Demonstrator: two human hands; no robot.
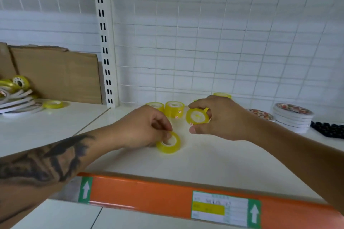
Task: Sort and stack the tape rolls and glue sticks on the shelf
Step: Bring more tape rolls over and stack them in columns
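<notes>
At centre frame, on the white shelf board, the left hand pinches a small yellow transparent tape roll that lies flat on the board, fingertips curled onto its upper rim. Just right of it, the right hand grips a second yellow tape roll, lifted off the board and tilted on edge so its core faces the camera; thumb below, fingers curled over the top. Hands close together but not touching.

Behind the hands, near the white wire-grid back panel: two more yellow rolls standing side by side, one short, one taller stack with a small printed label low on its side. Another yellow roll shows partly above the right hand.

Right of frame: a stack of flat white tape rolls with patterned cores, a single flat patterned roll beside it, and a dark beaded item at the edge, too blurred to identify.

Left of frame, past the slotted white upright: a loose heap of flat white rolls, yellow rolls atop it, one thin yellow roll lying alone, brown cardboard leaning behind.

Bottom of frame: orange price rail with a label flanked by green arrow tags.
</notes>
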